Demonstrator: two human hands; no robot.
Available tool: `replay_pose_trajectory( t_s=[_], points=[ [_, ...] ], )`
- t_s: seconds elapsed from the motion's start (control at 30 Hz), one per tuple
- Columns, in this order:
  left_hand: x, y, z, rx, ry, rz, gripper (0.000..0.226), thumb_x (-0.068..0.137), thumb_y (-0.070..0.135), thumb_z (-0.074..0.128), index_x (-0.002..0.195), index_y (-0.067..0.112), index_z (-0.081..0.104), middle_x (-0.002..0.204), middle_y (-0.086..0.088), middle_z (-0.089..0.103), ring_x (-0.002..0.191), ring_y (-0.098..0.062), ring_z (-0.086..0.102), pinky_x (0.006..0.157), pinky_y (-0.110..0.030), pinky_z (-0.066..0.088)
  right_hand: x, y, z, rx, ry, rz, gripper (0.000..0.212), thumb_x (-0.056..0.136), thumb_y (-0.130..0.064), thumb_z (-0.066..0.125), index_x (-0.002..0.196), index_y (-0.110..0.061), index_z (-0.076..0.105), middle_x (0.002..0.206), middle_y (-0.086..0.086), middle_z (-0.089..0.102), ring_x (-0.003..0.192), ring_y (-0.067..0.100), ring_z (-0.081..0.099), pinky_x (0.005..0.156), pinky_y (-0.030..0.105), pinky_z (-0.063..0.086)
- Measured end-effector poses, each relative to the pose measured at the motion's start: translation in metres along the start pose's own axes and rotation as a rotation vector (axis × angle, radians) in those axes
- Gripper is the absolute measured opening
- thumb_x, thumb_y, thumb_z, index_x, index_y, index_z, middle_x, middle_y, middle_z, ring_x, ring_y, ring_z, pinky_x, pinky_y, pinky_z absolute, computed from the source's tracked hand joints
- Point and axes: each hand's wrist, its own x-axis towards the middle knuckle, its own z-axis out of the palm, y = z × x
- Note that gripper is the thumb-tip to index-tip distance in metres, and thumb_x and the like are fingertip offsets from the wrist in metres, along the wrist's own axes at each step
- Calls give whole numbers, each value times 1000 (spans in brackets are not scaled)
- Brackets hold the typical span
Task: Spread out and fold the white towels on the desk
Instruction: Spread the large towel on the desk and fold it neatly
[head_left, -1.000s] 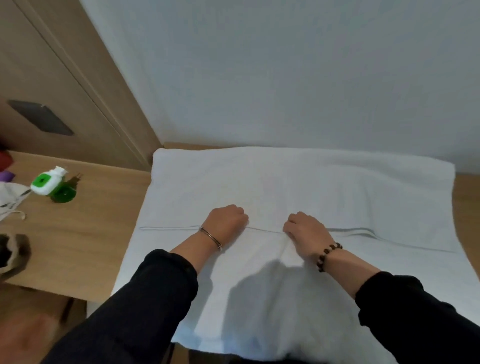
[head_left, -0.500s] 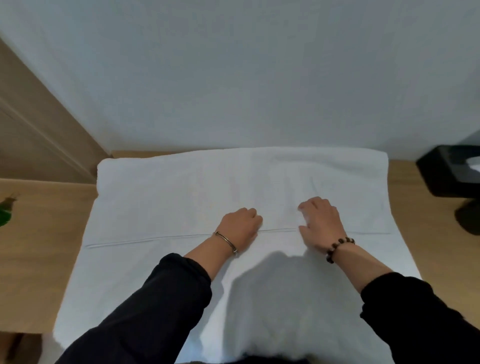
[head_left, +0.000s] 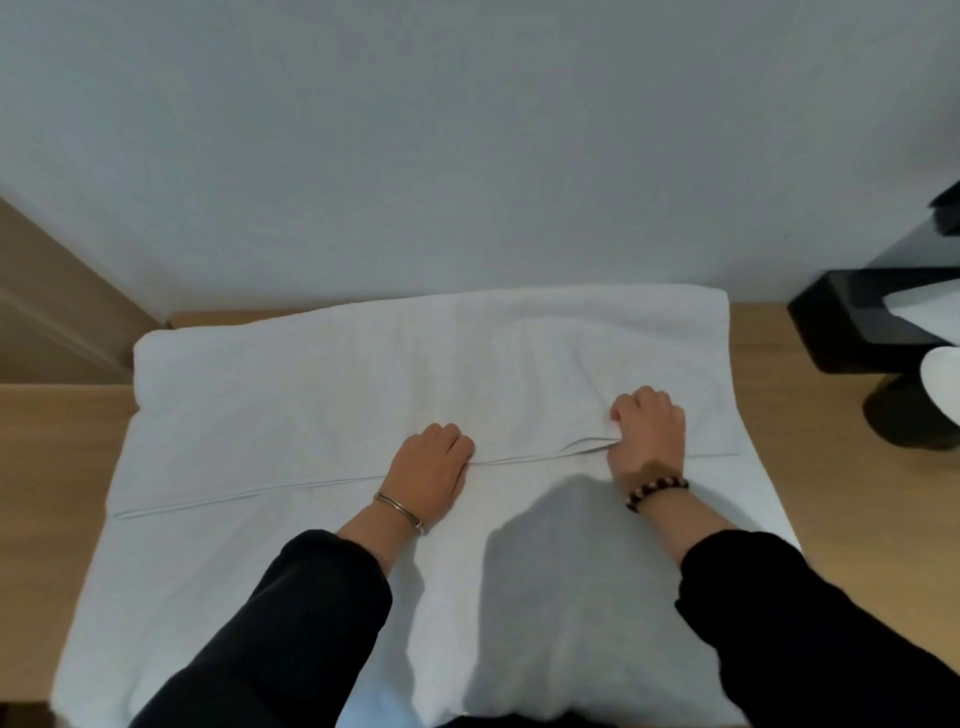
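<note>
One white towel (head_left: 322, 405) to deal with, lying spread across the wooden desk (head_left: 57, 447) up against the wall (head_left: 467, 156) and hanging over the near edge, with a hem (head_left: 249, 493) crossing it from left to right at mid-depth. Right hand (head_left: 647, 441) curled and pinching that hem, raising a small ruck just beside the thumb; left hand (head_left: 431, 465) curled knuckles-up over the same hem nearer the middle, fingertips hidden, so no telling whether gripping or merely pressing down. Judging by this, midway through squaring a fold line. For a clean result: pin with the left, draw the hem taut to the right, keep it straight and parallel to the far edge, then smooth outward with flat palms to chase out the creases fanning ahead of the right knuckles; avoid lifting high and dragging the cloth beneath askew. By count: two hands, two dark sleeves (head_left: 291, 623), one metal bangle (head_left: 400, 512) on the left wrist, one beaded bracelet (head_left: 657, 491) on the right, one black object (head_left: 857, 322) at the desk's right end, too cropped to name
</note>
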Motion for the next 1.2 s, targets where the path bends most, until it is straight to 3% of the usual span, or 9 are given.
replay_pose_trajectory(
  t_s=[0.07,0.23,0.33,0.47,0.73,0.9,1.0,1.07,1.2],
  points=[
    [-1,-2,3,-7,16,12,16,67,1,73,78,7,63,74,-8,58,59,-27,53,48,-30,42,-1,25,-7,-188,16,-146,33,41,17,67,67,-4,60,71,16,54,67,33,53,62,37,36],
    [0,-4,1,3,37,13,25,60,-1,73,80,8,62,81,-8,58,66,-28,55,56,-31,42,-7,16,-3,-292,-92,51,23,81,2,48,96,-10,60,107,14,52,99,30,46,82,38,29],
    [-14,-19,-4,78,5,-197,47,59,10,66,106,12,61,117,-12,57,106,-35,56,86,-47,42,-17,-10,12,-192,34,-173,36,69,16,61,100,-2,66,119,27,57,106,41,58,91,55,44],
    [-43,-58,-8,158,-207,-411,76,81,26,60,148,25,25,156,-4,19,145,-25,11,111,-57,13,-24,-39,27,-187,77,-436,71,56,23,67,120,-7,65,132,22,54,118,39,55,95,60,41],
    [-57,-91,0,189,-146,-427,68,84,43,43,148,33,22,156,1,19,145,-26,13,107,-62,16,0,-58,50,-119,-74,-360,83,68,13,51,144,-20,39,153,13,29,141,31,28,108,59,22],
    [-33,-113,2,175,-177,-453,69,90,31,50,149,37,13,158,6,5,146,-20,1,112,-56,8,38,-58,51,-138,-323,-309,96,77,10,40,150,-36,-2,158,-5,-15,145,14,-15,115,47,-5],
    [-13,-116,-13,12,-209,-544,67,90,10,45,147,36,22,158,8,11,146,-15,3,116,-46,4,53,-71,35,-96,-390,-271,93,78,19,36,152,-31,9,160,-2,-6,146,15,-6,117,43,0],
    [-4,-114,-35,-99,-166,-581,62,87,1,45,142,29,37,151,1,34,140,-21,27,114,-37,19,57,-82,15,-28,-359,-192,71,84,12,40,145,-22,35,153,3,27,140,21,27,113,35,24],
    [-3,-96,-96,217,9,-466,48,82,-6,42,122,17,55,108,-12,58,93,-34,58,65,-38,40,50,-103,-38,-46,31,-166,36,82,10,42,106,-7,64,103,12,59,95,30,54,73,31,39]
  ],
)
